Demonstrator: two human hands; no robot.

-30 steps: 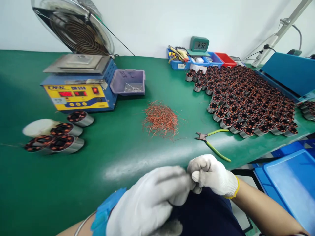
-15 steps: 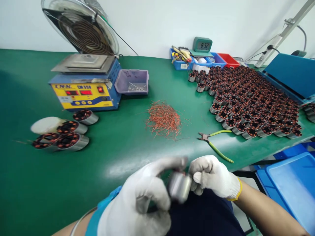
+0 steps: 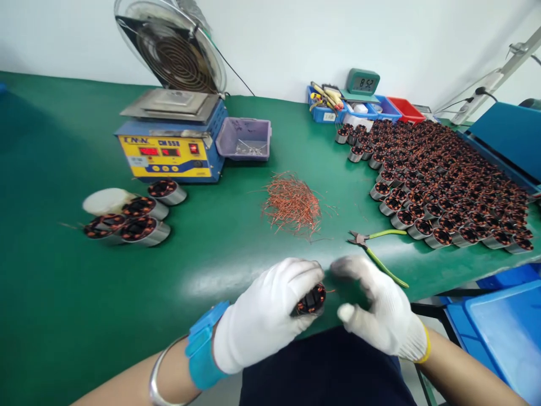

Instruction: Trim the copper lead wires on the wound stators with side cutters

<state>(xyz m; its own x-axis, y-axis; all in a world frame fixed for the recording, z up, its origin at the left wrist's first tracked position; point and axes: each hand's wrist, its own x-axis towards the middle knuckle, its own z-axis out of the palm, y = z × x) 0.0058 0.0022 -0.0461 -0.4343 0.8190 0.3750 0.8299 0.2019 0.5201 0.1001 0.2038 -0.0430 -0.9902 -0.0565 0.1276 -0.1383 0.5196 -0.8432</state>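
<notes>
My left hand [image 3: 270, 310], in a white glove, is wrapped round a metal motor stator [image 3: 311, 300] near the table's front edge. The stator's open end with black and copper windings faces up, and a thin copper wire sticks out to its right. Just right of it, my right hand [image 3: 376, 304], gloved too, has thumb and fingers apart with nothing between them. Green-handled cutters [image 3: 359, 238] lie open beyond my right hand. A loose pile of copper wire bits [image 3: 291, 204] lies on the green table [image 3: 203, 237] ahead of my hands.
Several stators [image 3: 146, 230] stand at the left beside a white disc [image 3: 106, 201]. Behind them is a yellow-and-blue machine [image 3: 169, 155] with a purple bin [image 3: 244, 139]. Many stators [image 3: 439, 186] crowd the right side. Blue trays [image 3: 502, 327] are below the table's right edge.
My left hand has turned the stator so its windings face up, near the table surface. My right hand has opened and moved slightly away. The camera view has shifted left.
</notes>
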